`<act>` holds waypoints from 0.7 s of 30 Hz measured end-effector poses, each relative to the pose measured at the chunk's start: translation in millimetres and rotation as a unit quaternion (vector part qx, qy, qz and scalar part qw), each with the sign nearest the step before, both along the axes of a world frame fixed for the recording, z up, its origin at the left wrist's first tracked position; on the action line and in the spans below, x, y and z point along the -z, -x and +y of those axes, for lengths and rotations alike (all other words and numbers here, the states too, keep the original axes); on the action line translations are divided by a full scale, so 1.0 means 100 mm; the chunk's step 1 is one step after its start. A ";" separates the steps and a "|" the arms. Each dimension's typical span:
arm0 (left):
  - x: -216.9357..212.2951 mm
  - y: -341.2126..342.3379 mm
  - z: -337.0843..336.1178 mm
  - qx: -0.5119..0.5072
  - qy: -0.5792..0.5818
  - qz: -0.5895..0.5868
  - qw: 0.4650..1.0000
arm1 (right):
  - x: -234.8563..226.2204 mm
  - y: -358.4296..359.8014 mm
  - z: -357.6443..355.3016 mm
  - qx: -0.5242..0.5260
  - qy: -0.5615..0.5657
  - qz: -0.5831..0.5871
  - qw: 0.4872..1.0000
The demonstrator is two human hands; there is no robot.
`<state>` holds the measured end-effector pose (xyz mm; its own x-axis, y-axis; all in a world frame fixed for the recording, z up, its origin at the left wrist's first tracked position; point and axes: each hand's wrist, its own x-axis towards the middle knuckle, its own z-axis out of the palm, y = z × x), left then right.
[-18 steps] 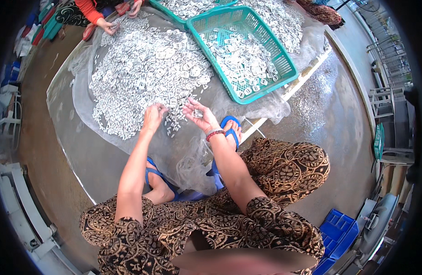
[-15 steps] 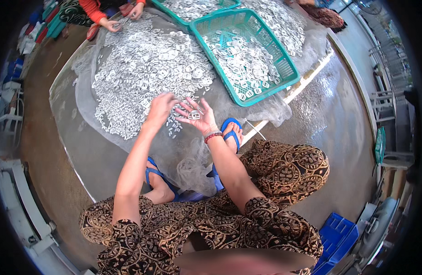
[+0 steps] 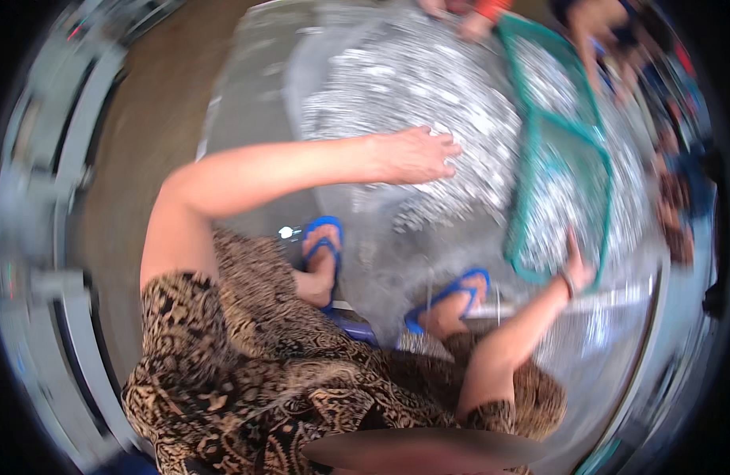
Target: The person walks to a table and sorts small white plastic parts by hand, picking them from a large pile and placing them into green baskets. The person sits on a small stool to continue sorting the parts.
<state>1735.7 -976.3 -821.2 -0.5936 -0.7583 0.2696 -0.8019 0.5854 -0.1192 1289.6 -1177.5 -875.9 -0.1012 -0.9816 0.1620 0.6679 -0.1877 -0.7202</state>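
My left hand (image 3: 416, 156) reaches across a broad pile of small silvery-white pieces (image 3: 428, 87), palm down, its fingers stretched out and slightly apart. I see nothing held in it. My right hand (image 3: 579, 271) is at the near right corner of a green mesh-sided plastic basket (image 3: 608, 198), over its rim. One finger points up into the basket, apart from the rest; the others are blurred. More of the light pieces (image 3: 551, 226) lie inside that basket, smeared by motion. Earlier they showed as small flat buckle-like frames.
A second green basket (image 3: 514, 39) with similar pieces stands beyond the first. Another person's hand and orange sleeve (image 3: 480, 22) are at the pile's far edge. More people (image 3: 602, 36) sit at the far right. Thin clear sheeting (image 3: 373, 269) lies between my blue flip-flops (image 3: 325, 249).
The view has swung round. My right hand, palm up with a few buckle-like pieces before, has moved to the basket. My left hand has left it and spread over the pile.
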 end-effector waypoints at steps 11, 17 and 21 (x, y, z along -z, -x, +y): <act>0.40 -2.63 0.87 -0.447 -0.413 -0.108 0.786 | 0.09 -2.68 0.18 0.218 0.269 0.375 0.860; 0.86 -3.98 0.15 -0.545 -0.241 -0.085 0.798 | 0.65 -5.23 0.60 -0.148 0.503 0.686 0.506; 1.55 -5.04 -0.68 -0.592 -0.117 0.121 0.788 | 1.37 -6.23 0.25 -0.158 0.498 0.764 0.379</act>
<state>2240.0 -1044.1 -976.0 0.6156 -0.7872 0.0370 -0.7847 -0.6079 0.1213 1913.1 -1152.0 -1012.7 0.9545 -0.2807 0.1003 -0.2832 -0.9590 0.0108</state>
